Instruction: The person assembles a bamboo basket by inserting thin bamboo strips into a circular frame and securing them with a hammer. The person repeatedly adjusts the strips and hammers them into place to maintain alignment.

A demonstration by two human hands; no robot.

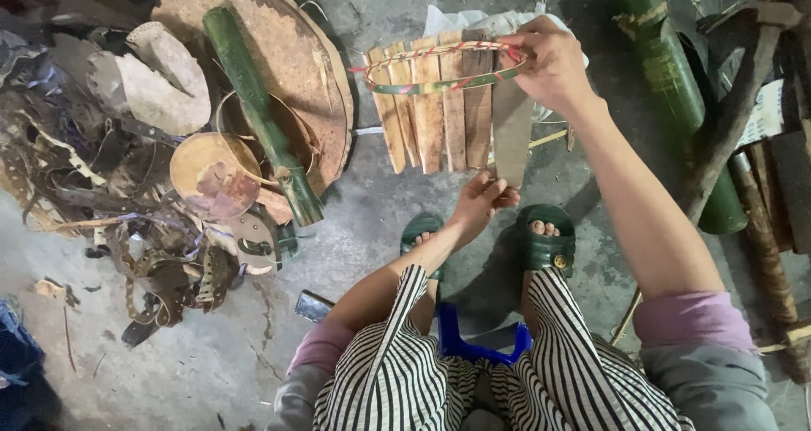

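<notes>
My right hand point(553, 63) grips the right end of a green bamboo hoop point(439, 68) wound with red thread, held up in front of me. Several flat wooden slats point(439, 110) stand side by side inside the hoop and hang down from it. My left hand point(480, 201) pinches the lower end of the rightmost, greyer slat point(511, 135) from below. Both hands are over my feet in green sandals point(545, 237).
A green bamboo pole point(258, 110) lies across a round woven tray point(296, 51) at the left, beside a round lid point(211, 173) and a heap of scrap straps point(160, 262). Another thick bamboo pole point(676, 84) and wooden sticks point(764, 237) lie at the right. A phone point(312, 306) rests on the concrete floor.
</notes>
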